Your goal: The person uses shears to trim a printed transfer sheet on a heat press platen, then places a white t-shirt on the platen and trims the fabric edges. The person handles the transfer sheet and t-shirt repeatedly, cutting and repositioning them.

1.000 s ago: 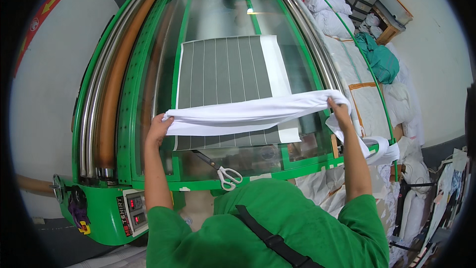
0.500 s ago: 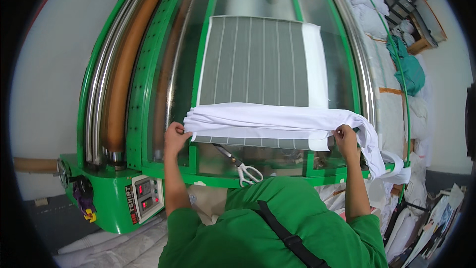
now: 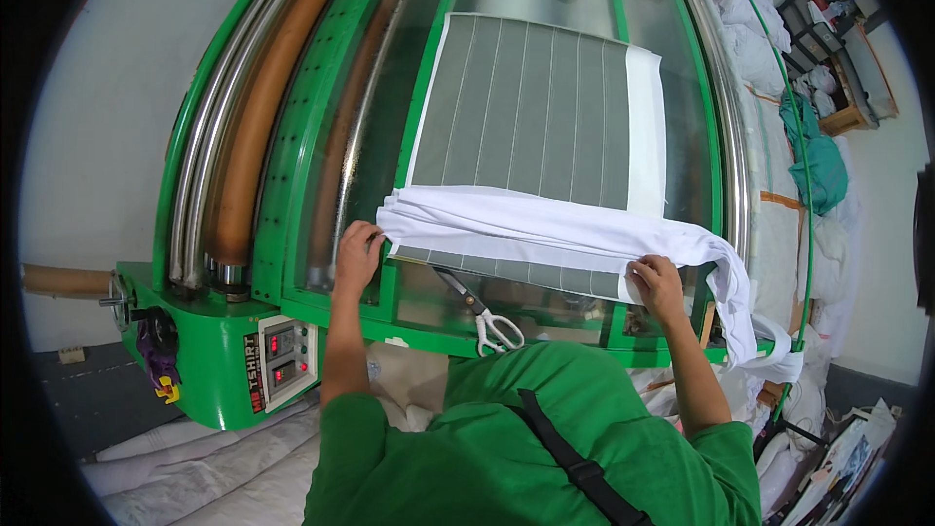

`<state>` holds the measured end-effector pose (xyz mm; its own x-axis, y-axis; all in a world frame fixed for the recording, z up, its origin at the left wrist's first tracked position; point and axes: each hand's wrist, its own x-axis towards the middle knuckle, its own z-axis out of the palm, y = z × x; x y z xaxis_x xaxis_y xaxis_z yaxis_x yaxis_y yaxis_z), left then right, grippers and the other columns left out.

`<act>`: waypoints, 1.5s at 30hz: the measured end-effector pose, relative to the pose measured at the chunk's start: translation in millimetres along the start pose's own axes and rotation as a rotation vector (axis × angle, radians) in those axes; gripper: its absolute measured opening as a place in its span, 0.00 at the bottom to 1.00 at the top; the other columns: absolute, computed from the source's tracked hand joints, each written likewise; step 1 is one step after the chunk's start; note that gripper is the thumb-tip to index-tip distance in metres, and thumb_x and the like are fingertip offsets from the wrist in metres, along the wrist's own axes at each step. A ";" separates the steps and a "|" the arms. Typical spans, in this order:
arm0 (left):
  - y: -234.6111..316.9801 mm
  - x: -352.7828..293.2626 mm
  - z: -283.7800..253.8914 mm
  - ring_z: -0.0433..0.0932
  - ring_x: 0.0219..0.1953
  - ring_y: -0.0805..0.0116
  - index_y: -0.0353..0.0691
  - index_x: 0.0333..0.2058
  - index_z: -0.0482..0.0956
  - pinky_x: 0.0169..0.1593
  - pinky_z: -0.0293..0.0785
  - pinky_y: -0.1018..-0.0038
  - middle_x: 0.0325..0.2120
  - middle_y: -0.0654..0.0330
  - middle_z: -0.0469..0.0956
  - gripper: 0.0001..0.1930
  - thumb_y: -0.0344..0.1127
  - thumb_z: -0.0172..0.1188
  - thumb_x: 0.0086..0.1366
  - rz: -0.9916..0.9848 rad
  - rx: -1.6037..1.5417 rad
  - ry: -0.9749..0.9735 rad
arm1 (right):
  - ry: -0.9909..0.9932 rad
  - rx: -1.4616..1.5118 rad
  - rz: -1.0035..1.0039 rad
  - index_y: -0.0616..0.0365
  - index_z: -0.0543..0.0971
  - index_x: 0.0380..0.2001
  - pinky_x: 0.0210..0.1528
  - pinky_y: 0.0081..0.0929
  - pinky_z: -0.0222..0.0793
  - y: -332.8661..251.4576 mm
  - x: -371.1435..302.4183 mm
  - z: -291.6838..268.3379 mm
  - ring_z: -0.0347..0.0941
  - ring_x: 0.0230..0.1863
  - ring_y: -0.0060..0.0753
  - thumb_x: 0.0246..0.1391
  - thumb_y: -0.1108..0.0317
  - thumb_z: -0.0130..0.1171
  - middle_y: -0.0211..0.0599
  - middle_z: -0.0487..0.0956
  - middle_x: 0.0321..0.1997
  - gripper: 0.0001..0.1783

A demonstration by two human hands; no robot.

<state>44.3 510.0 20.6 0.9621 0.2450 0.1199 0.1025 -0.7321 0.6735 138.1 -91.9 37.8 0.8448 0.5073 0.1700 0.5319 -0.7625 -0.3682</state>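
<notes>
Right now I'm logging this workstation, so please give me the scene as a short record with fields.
Left hand: at the cloth's left end
Right hand: at the cloth's near edge, toward its right
White cloth: laid across the sheet's near part, trailing off to the right
Striped grey sheet: flat on the glass top, white strip along its right side
Scissors: near the sheet's near edge, white handles toward the person
Left side: brown roller beside metal ones
</notes>
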 end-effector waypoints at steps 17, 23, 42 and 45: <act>52.3 74.0 -33.8 0.79 0.31 0.81 0.31 0.46 0.80 0.33 0.76 0.83 0.31 0.64 0.81 0.12 0.21 0.69 0.64 -0.289 -0.705 -0.154 | -0.032 0.417 0.480 0.65 0.80 0.44 0.40 0.31 0.72 -8.4 28.3 -45.7 0.78 0.34 0.41 0.69 0.67 0.60 0.46 0.83 0.35 0.10; 35.0 119.0 -25.6 0.69 0.28 0.83 0.34 0.40 0.84 0.31 0.65 0.81 0.27 0.70 0.76 0.12 0.28 0.75 0.58 -0.227 -0.292 -0.406 | -0.059 0.457 0.476 0.66 0.82 0.42 0.41 0.31 0.72 23.0 45.5 -57.5 0.78 0.36 0.32 0.63 0.60 0.68 0.44 0.83 0.33 0.17; 19.3 146.6 33.3 0.76 0.29 0.68 0.33 0.38 0.87 0.38 0.74 0.70 0.24 0.61 0.77 0.17 0.27 0.78 0.48 -0.180 0.051 -0.433 | -0.006 0.117 0.473 0.57 0.86 0.39 0.50 0.44 0.76 51.8 80.8 -15.6 0.81 0.46 0.54 0.62 0.61 0.66 0.48 0.84 0.42 0.11; 25.7 146.1 29.6 0.77 0.30 0.66 0.33 0.37 0.86 0.39 0.74 0.69 0.25 0.59 0.78 0.15 0.27 0.77 0.48 -0.179 0.109 -0.462 | -0.039 0.139 0.497 0.57 0.87 0.41 0.51 0.43 0.76 47.2 83.9 -14.1 0.82 0.46 0.52 0.61 0.60 0.67 0.47 0.85 0.43 0.12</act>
<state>194.9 508.2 33.9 0.9358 0.0838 -0.3424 0.2780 -0.7726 0.5708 235.0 -91.0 47.6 0.9894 0.1139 -0.0897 0.0520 -0.8562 -0.5139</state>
